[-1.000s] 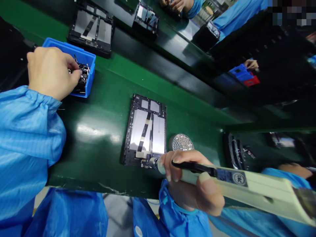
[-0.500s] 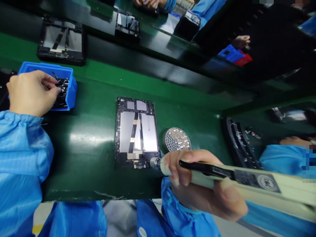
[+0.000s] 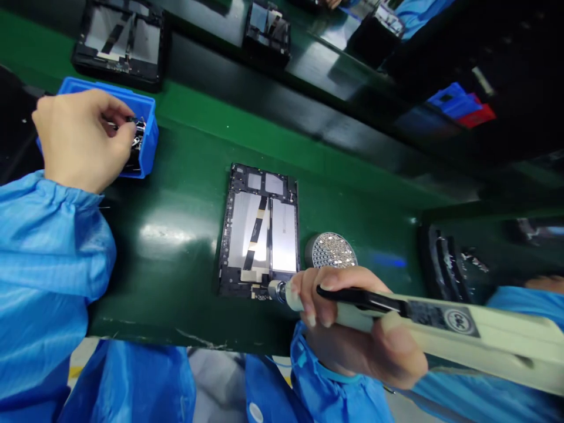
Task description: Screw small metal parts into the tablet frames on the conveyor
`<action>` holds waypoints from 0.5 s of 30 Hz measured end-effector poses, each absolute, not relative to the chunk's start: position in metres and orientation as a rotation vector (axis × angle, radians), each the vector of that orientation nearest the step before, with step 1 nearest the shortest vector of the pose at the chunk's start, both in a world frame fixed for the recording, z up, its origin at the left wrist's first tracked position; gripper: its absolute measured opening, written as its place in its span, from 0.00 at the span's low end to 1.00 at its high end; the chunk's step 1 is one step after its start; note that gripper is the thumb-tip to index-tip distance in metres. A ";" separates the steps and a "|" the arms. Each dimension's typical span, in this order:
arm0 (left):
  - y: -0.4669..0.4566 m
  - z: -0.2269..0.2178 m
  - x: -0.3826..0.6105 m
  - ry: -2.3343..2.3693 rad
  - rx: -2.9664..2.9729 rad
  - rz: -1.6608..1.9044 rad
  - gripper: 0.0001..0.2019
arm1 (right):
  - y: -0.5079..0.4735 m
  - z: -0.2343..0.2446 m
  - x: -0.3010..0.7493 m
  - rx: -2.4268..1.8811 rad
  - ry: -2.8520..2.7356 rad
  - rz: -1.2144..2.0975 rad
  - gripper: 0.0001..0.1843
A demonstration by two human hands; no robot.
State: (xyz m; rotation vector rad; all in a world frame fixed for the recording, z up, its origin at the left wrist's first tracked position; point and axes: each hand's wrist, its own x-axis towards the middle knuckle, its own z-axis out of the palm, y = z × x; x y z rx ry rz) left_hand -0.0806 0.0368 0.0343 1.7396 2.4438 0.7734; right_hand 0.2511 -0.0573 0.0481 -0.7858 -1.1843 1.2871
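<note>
My left hand [image 3: 86,138] reaches over a blue bin [image 3: 148,144] of small black and shiny parts. Its thumb and fingers are pinched together, with a small dark part [image 3: 131,119] at the fingertips. My right hand [image 3: 352,323] is wrapped round a cream electric screwdriver [image 3: 497,335] with a black lever. The screwdriver's metal nose lies at the lower right end of an opened tablet [image 3: 238,235], over its small circuit board; whether the bit touches is hidden. Black ribbon cables run along the tablet's silver inside. A round screw holder [image 3: 332,251] full of small screws stands beside it.
Another opened tablet [image 3: 118,41] lies behind the bin, and a further device [image 3: 267,32] sits on the ledge at the back. Black curved pieces [image 3: 445,264] lie at the right, near a co-worker's blue sleeve [image 3: 524,308]. The green table's front edge [image 3: 189,341] is close to me.
The view has shifted, so the bin, tablet and screw holder appear further right. A small dark part now shows at my left fingertips. My right hand keeps its grip on the screwdriver.
</note>
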 end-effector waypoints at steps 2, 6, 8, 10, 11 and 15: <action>0.029 0.040 -0.055 2.269 1.798 0.996 0.18 | -0.057 0.049 0.250 -0.794 -1.199 1.302 0.16; 0.008 0.028 0.030 1.561 1.812 1.043 0.08 | -0.061 0.048 0.247 -0.794 -1.242 1.297 0.15; -0.004 0.010 0.068 1.279 1.758 0.905 0.05 | -0.064 0.050 0.249 -0.817 -1.245 1.297 0.16; -0.013 -0.008 0.088 1.177 1.778 0.834 0.05 | -0.066 0.053 0.255 -0.819 -1.235 1.277 0.19; -0.017 -0.015 0.092 1.168 1.806 0.825 0.05 | -0.065 0.055 0.260 -0.801 -1.225 1.240 0.20; -0.020 -0.019 0.080 1.175 1.851 0.832 0.08 | -0.052 0.059 0.294 -0.718 -1.167 0.936 0.22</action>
